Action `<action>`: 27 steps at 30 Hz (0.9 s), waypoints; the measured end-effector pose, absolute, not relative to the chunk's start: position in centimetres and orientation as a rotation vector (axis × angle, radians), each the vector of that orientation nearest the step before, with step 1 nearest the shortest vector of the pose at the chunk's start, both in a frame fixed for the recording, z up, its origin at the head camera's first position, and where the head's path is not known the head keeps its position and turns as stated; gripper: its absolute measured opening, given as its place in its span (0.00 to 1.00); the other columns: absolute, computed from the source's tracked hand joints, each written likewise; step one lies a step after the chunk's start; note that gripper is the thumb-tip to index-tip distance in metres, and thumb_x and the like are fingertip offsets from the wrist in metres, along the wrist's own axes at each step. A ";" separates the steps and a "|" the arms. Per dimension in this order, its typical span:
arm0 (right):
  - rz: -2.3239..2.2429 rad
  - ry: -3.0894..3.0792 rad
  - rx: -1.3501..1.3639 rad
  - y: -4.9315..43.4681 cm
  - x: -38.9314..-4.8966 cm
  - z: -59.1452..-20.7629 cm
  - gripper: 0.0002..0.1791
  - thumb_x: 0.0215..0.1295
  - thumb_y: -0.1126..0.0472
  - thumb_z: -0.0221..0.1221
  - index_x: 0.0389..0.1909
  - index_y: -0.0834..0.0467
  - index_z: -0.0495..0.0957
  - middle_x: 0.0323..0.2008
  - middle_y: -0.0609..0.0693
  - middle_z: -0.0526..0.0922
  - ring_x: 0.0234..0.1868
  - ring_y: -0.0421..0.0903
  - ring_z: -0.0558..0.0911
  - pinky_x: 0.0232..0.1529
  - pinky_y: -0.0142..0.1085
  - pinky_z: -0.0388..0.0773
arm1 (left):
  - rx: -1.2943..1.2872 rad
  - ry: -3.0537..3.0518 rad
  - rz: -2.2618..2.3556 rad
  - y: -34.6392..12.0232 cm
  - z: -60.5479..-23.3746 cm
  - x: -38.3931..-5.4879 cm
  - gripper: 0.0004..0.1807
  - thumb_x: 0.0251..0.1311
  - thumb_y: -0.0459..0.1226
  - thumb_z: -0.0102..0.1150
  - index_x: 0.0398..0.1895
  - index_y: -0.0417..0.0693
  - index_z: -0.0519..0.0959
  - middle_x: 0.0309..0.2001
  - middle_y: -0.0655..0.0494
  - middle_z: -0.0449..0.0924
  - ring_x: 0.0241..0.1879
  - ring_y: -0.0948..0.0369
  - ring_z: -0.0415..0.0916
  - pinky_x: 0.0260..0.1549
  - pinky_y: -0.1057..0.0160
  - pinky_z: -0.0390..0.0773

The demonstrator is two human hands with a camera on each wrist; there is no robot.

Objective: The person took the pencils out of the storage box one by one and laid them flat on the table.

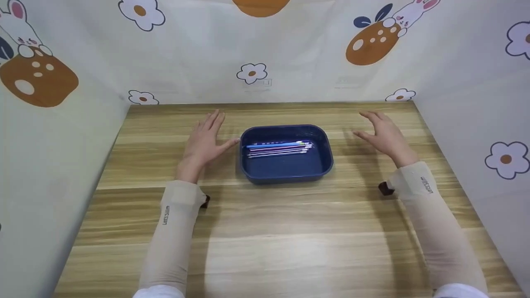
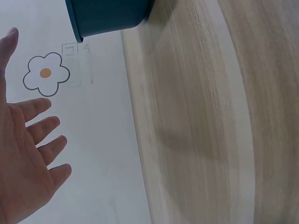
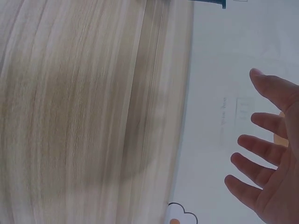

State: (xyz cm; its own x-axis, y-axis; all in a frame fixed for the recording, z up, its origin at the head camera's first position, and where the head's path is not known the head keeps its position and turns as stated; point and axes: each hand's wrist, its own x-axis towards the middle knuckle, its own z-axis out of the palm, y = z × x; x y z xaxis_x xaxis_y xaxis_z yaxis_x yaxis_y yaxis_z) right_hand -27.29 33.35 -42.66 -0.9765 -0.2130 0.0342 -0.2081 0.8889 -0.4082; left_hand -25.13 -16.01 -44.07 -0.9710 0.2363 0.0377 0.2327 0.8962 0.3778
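A dark blue rectangular bin with rounded corners stands on the table. Several pencils lie side by side inside it, toward its left and back; one is plain light blue, the others purple and white striped. Left of the bin is my left hand, fingers extended, its thumb tip close to the bin's rim; I cannot tell whether they touch. My right hand hovers to the right, apart from the bin, with its fingers spread and nothing held. Both wrist views show empty palms, and the left one shows the bin's outer wall.
The wood-grain table extends around the bin. A pale curtain printed with flowers and rabbits rises along the table's back edge and both sides. Each sleeved wrist carries a small dark device.
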 end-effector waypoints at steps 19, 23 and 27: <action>-0.704 3.053 -0.390 31.9 -26.4 -42.2 0.36 0.69 0.50 0.61 0.72 0.61 0.64 0.70 0.65 0.67 0.71 0.66 0.65 0.70 0.63 0.63 | 0.441 2.947 0.744 -15.4 -43.9 -23.5 0.53 0.60 0.69 0.52 0.81 0.55 0.46 0.82 0.52 0.41 0.81 0.47 0.40 0.79 0.45 0.44; -0.697 3.049 -0.396 31.8 -26.3 -42.0 0.36 0.69 0.49 0.61 0.72 0.62 0.64 0.69 0.66 0.68 0.70 0.67 0.66 0.69 0.63 0.63 | 0.468 2.917 0.787 -15.1 -44.1 -23.4 0.54 0.59 0.68 0.54 0.81 0.55 0.46 0.82 0.53 0.42 0.80 0.46 0.41 0.78 0.42 0.47; -0.701 3.057 -0.415 31.7 -26.2 -41.7 0.35 0.69 0.49 0.61 0.71 0.61 0.65 0.68 0.65 0.69 0.69 0.66 0.67 0.69 0.62 0.64 | 0.496 2.888 0.805 -14.8 -44.2 -23.5 0.54 0.59 0.66 0.57 0.81 0.56 0.46 0.82 0.53 0.41 0.81 0.47 0.40 0.78 0.41 0.47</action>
